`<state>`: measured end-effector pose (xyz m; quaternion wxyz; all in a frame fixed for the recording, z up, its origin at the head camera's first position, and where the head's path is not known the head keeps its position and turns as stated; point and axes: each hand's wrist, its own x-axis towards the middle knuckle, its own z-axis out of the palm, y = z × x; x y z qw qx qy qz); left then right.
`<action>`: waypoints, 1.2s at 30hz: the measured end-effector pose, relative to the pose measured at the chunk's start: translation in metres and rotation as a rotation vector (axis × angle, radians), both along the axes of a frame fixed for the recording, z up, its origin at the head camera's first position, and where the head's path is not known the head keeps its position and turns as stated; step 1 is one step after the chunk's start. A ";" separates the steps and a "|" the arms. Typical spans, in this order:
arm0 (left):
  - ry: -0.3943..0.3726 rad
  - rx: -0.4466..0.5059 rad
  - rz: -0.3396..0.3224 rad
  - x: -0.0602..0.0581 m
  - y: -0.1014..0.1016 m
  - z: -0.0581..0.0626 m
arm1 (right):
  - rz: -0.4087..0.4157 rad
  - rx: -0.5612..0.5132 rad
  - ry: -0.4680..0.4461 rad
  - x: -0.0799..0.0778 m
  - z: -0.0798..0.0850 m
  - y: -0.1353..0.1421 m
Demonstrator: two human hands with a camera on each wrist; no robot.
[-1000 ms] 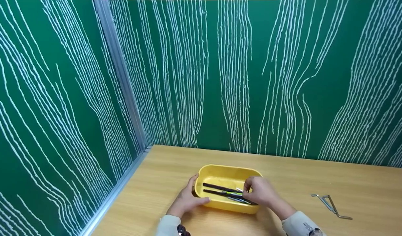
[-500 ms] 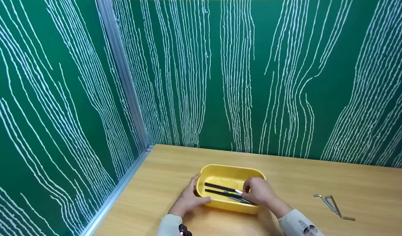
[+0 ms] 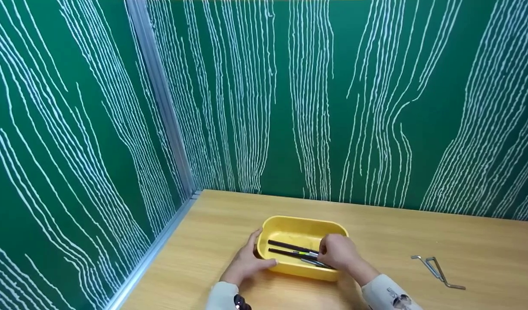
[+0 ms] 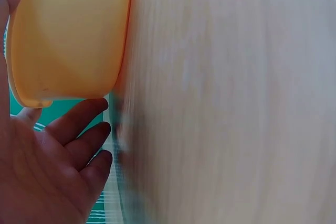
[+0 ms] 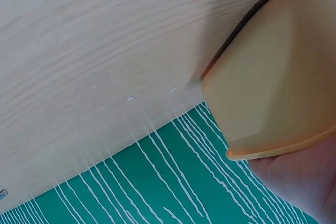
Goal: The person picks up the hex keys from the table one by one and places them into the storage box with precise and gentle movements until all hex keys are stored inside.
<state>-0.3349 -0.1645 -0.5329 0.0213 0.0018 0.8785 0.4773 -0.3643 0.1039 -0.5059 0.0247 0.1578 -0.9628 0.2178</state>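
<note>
A yellow plastic bin (image 3: 305, 271) sits on the table, holding dark slim rods (image 3: 285, 252), thinner silver rods (image 3: 311, 261) and a small yellow-green marked piece (image 3: 299, 253). My left hand (image 3: 243, 263) grips the bin's left end, thumb over the near rim. In the left wrist view the bin's outer wall (image 4: 73, 35) stands between thumb and fingers (image 4: 86, 142). My right hand (image 3: 339, 253) reaches over the right end with curled fingers down at the rods; I cannot tell what they hold. The right wrist view shows mostly the bin's outside (image 5: 268, 77), those fingertips being hidden.
Bent metal rods (image 3: 438, 272), shaped like hex keys, lie on the wooden table (image 3: 483, 249) to the right of the bin. Green panels (image 3: 281, 129) with white wavy lines stand behind and at the left, joined by a grey metal post (image 3: 160, 94).
My right hand has turned slightly and its fingertips have dipped lower among the rods, covering a small silver end seen earlier. My left hand stays on the bin.
</note>
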 end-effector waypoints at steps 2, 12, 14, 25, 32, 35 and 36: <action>0.003 0.002 0.001 0.000 0.000 0.000 | -0.006 0.009 0.008 0.000 0.000 0.000; 0.018 0.034 -0.026 -0.001 -0.001 -0.004 | -0.015 0.100 0.067 -0.002 -0.003 -0.001; 0.020 0.042 -0.038 -0.001 -0.001 -0.004 | -0.011 0.119 0.074 -0.002 -0.003 -0.001; -0.008 0.050 -0.016 0.000 -0.001 -0.004 | -0.031 0.119 0.042 -0.001 -0.005 -0.002; -0.014 0.048 -0.003 0.000 0.000 -0.004 | -0.035 0.125 0.029 -0.001 -0.005 -0.002; -0.016 0.056 -0.004 -0.001 0.000 -0.002 | -0.041 0.126 0.022 -0.001 -0.004 -0.003; -0.015 0.056 -0.004 0.000 0.000 -0.002 | -0.041 0.129 0.025 -0.002 -0.004 -0.003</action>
